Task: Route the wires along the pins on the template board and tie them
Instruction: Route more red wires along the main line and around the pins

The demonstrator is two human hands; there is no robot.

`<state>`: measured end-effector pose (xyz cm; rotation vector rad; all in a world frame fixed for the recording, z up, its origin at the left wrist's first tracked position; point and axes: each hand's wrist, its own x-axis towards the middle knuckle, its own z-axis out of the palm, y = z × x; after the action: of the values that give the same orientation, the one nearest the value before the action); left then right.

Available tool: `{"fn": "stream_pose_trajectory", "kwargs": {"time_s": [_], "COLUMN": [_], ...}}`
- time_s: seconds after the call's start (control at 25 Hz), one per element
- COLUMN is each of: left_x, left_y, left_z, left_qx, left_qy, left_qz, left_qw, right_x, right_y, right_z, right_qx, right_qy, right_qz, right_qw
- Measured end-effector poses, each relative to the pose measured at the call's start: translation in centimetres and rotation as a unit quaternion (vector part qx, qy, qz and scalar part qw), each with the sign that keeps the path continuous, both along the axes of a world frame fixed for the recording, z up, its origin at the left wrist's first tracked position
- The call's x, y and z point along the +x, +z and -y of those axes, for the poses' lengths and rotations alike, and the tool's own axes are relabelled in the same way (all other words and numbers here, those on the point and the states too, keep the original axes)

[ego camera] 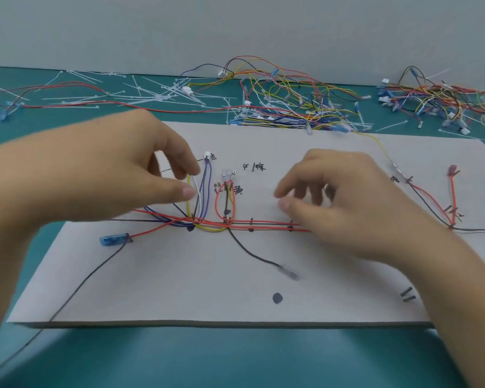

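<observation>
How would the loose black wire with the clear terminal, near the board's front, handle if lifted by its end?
Probably floppy: the black wire lies in a slack curve on the template board. Likely very light, being so thin. Its clear terminal looks slim and smooth, so possibly slippery to pinch.

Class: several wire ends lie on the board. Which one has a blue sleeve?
The blue-sleeved terminal at the left edge of the board; the other ends there are clear, red or white.

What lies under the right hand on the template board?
Red and black wires run along the template board and pass beneath the right hand. Their stretch under the palm, and any pins there, is covered.
</observation>
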<state>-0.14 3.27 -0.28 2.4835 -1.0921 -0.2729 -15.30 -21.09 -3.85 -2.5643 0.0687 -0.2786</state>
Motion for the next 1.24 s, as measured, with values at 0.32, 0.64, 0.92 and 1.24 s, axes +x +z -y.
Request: {"fn": "stream_pose_trajectory", "kwargs": {"time_s": [0.32,0.64,0.92,1.24], "left_x": [-2.1,-3.2,-3.9,-10.0], "left_y": [-4.3,-4.2,-5.0,-8.4], "left_z": [1.9,2.1,-8.2,-10.3], "left_qx": [-0.054,-0.062,-0.128,-0.226], "left_qy": [0.008,0.008,0.178,0.316], "left_qz": [0.042,0.006,-0.057,-0.227], "left_qw": [0.998,0.998,0.974,0.893], "right_x": [0.2,-0.2,-0.6,-0.9], "right_y": [-1.5,-1.1,-1.3,-0.7], "right_z": [-3.2,-3.4,-3.4,-3.7], "right_qx": [-0.117,-0.158,-0.184,-0.111], "right_qy": [0.126,0.126,0.118,0.118], "right_qz": [-0.088,-0.107,-0.111,-0.084], "right_qw": [0.981,0.973,0.969,0.983]}}
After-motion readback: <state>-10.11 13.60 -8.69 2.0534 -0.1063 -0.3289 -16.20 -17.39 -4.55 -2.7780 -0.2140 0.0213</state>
